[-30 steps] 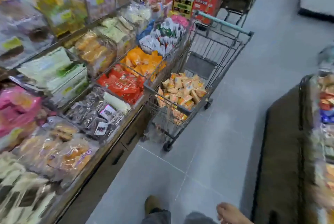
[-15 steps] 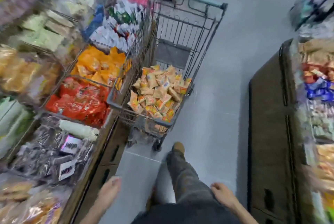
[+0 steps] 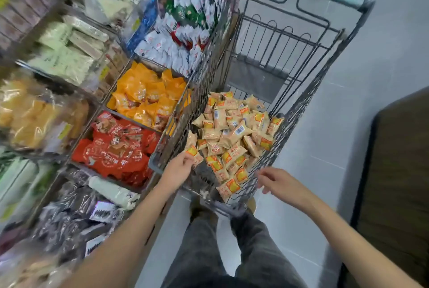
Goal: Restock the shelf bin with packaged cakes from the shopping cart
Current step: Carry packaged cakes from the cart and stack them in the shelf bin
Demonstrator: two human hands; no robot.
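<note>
Reaching into the shopping cart (image 3: 308,92) with both hands right now. Sitting heaped in the near half of the basket: the packaged cakes (image 3: 229,139), small tan pillow packs with orange-and-yellow panels, lying every which way, so no shared long axis to line up with.

Left hand (image 3: 180,169) touching the near-left edge of the heap, fingers curling around one pack (image 3: 192,154) at the cart's near-left corner. Looking like a pinch, but too blurry for calling it a firm grip. Right hand (image 3: 277,183) hovering just outside the near-right wire wall, fingers spread and loose, holding nothing. Heap lying forward and to the left of those fingers, so left hand clearly nearer.

Probably heading left from here, since the shelf bins are sitting right against the cart's left side: an orange-pack bin (image 3: 148,99) and a red-pack bin (image 3: 116,148) closest. Not showing which bin takes the cakes.

Writing-wise: barcodes showing on a few upturned cakes, white characters on the red packs, nothing actually readable.
</note>
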